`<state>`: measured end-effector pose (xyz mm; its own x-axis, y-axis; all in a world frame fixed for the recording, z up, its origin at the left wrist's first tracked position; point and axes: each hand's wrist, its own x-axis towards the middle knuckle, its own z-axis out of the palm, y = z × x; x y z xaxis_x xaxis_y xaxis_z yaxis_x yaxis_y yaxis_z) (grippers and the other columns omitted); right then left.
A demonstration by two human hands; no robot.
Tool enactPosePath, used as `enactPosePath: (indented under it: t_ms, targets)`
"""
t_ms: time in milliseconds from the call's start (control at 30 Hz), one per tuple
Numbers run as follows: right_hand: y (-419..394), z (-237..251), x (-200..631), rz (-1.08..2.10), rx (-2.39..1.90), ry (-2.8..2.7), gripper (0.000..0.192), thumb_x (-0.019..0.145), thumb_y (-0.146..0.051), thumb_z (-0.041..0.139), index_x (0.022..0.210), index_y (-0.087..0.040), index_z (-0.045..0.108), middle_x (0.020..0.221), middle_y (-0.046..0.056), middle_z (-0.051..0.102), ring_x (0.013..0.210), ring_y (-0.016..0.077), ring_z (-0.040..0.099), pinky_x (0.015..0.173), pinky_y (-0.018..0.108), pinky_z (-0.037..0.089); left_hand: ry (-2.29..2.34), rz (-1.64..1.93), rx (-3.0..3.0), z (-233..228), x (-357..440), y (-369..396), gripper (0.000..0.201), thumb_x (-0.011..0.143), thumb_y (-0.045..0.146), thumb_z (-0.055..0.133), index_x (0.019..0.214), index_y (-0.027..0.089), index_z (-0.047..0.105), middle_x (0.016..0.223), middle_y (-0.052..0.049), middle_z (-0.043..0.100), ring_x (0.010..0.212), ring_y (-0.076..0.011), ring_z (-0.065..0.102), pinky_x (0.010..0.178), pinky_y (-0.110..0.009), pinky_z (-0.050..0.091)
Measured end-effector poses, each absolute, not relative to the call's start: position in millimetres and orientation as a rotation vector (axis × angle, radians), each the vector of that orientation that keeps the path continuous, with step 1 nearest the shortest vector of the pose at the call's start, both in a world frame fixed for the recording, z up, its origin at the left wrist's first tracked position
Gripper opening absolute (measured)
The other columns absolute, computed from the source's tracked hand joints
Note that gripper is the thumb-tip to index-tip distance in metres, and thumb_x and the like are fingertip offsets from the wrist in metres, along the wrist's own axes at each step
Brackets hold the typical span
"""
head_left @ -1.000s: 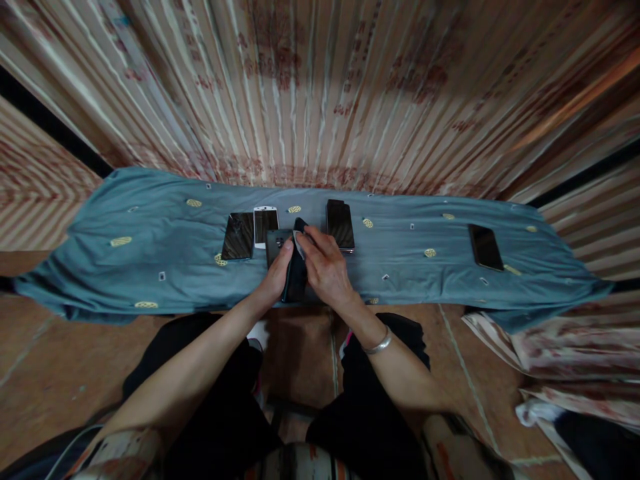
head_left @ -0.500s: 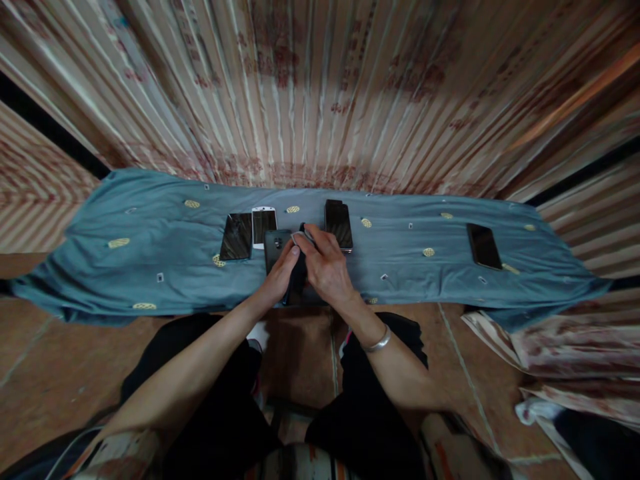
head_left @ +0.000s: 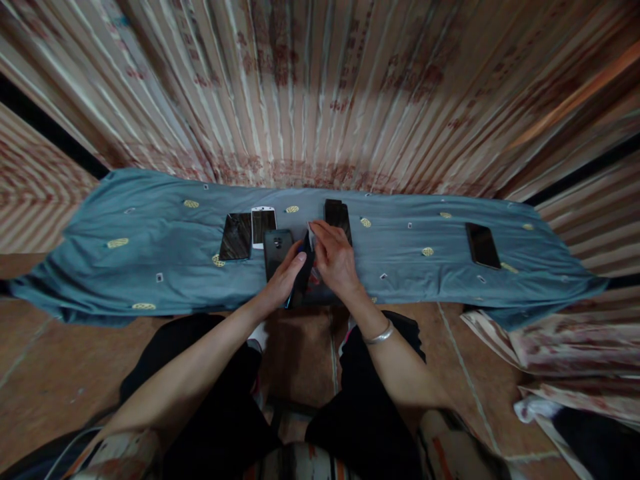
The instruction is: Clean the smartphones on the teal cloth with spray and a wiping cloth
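Note:
My left hand (head_left: 284, 280) and my right hand (head_left: 336, 261) meet over a dark phone (head_left: 301, 277) held on edge between them, above the near side of a teal cloth (head_left: 150, 260). The fingertips of my right hand pinch a small pale piece (head_left: 311, 235) at the phone's top. Just left of my hands a black phone (head_left: 277, 249) lies back up. Further left are a white phone (head_left: 263, 225) and a dark-screened phone (head_left: 237, 236). Behind my right hand another dark phone (head_left: 337, 215) lies partly hidden.
A lone black phone (head_left: 483, 245) lies far right on the cloth. A striped curtain (head_left: 320, 93) hangs behind. Folded patterned fabric (head_left: 565, 360) lies on the tiled floor (head_left: 45, 360) at right. My knees in black trousers (head_left: 225, 400) are below.
The phone between my hands has tilted up onto its edge and shifted slightly right. My right hand rose toward its top end; my left hand followed along its side.

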<state>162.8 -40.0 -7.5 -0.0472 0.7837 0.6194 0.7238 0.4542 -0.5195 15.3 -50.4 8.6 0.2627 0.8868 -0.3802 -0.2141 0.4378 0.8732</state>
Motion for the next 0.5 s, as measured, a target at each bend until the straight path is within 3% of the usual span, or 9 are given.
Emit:
enactPosePath:
  t_ms: [233, 367, 500]
  targets:
    - [-34, -14, 166, 0.111, -1.353, -1.777, 0.040, 0.098, -0.015, 0.041, 0.128, -0.018, 0.066, 0.128, 0.012, 0.071, 0.118, 0.0241, 0.064, 0.106, 0.043, 0.050, 0.972, 0.846, 0.884, 12, 11, -51, 0.058, 0.094, 0.040, 0.061, 0.149, 0.027, 0.049, 0.104, -0.006, 0.077, 0.070, -0.0195, 0.074, 0.050, -0.023, 0.054]
    - [-29, -23, 168, 0.188, -1.397, -1.740, 0.038, 0.095, -0.015, 0.044, 0.125, -0.018, 0.068, 0.126, 0.013, 0.072, 0.117, 0.0245, 0.066, 0.105, 0.043, 0.050, 0.910, 0.865, 0.810, 12, 11, -50, 0.059, 0.095, 0.044, 0.059, 0.150, 0.026, 0.046, 0.105, -0.008, 0.078, 0.070, -0.0186, 0.075, 0.053, -0.024, 0.057]
    - [-22, -27, 169, 0.375, -1.404, -1.572, 0.035, 0.091, -0.018, 0.051, 0.120, -0.018, 0.071, 0.115, 0.009, 0.076, 0.106, 0.0229, 0.070, 0.095, 0.037, 0.055, 0.903, 0.812, 0.715, 14, 10, -48, 0.056, 0.096, 0.052, 0.054, 0.144, 0.024, 0.054, 0.093, -0.008, 0.080, 0.068, -0.0197, 0.076, 0.058, -0.026, 0.059]
